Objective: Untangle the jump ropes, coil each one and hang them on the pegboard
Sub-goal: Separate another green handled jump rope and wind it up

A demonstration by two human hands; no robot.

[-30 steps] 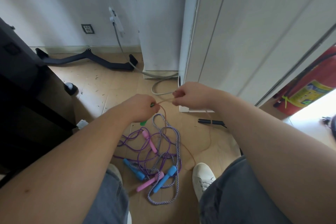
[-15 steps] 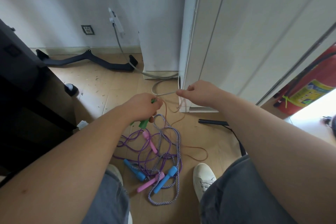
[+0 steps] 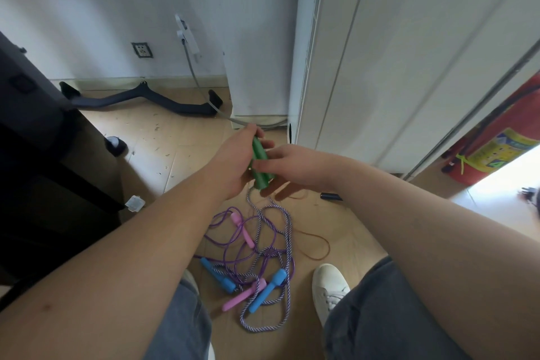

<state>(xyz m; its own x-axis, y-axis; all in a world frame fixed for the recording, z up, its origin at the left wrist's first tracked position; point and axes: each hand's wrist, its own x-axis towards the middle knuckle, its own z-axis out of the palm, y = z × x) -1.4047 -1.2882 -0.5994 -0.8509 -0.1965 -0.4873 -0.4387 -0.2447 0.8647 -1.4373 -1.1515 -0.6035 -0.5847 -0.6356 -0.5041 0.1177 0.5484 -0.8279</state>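
Observation:
My left hand [image 3: 233,164] holds the green jump-rope handles [image 3: 258,155] upright above the floor. My right hand [image 3: 295,168] closes on their lower part from the right. Their thin brown rope [image 3: 320,245] trails slack in a loop on the floor. Below the hands lies a tangle: a purple-and-white striped rope [image 3: 287,242] with blue handles [image 3: 267,291] and a thin purple rope [image 3: 230,245] with pink handles [image 3: 244,231]. No pegboard is in view.
A white cabinet [image 3: 409,67] stands at right, with a red fire extinguisher [image 3: 496,143] beyond it. Dark furniture [image 3: 35,155] fills the left. A black curved bar [image 3: 140,99] and a grey cable [image 3: 193,67] lie by the wall. My white shoe [image 3: 330,286] is beside the tangle.
My right hand let go of the taut brown rope and moved onto the green handles. My left hand lifted the handles higher, and the brown rope fell slack on the floor.

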